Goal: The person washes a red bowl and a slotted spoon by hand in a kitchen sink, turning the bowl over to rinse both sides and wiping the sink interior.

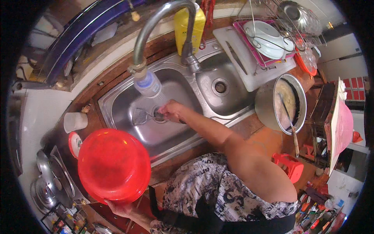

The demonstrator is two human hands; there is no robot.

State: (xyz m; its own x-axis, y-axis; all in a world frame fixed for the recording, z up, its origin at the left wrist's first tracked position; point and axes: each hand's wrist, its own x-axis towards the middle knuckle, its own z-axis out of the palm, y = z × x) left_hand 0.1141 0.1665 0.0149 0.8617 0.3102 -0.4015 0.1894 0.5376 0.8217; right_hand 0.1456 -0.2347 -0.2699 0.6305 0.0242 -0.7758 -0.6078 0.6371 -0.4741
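My left hand (119, 208) grips the rim of a red plastic basin (112, 165), whose rounded underside faces the camera, left of the sink. My right hand (172, 110) is in the left bowl of a stainless steel double sink (181, 87), under the filter nozzle (147, 83) of a curved metal faucet (141, 32). Thin streams of water fall from the nozzle beside my right hand. The hand's fingers are bent and lie near the drain with a mesh strainer (140, 116) just left of them. Whether they hold anything is unclear.
A large metal pot (266, 105) with a ladle stands right of the sink. Behind it are a white cutting board (251, 79) and a dish rack with bowls (264, 35). A yellow bottle (190, 29) stands behind the faucet. A white cup (76, 122) is at the left.
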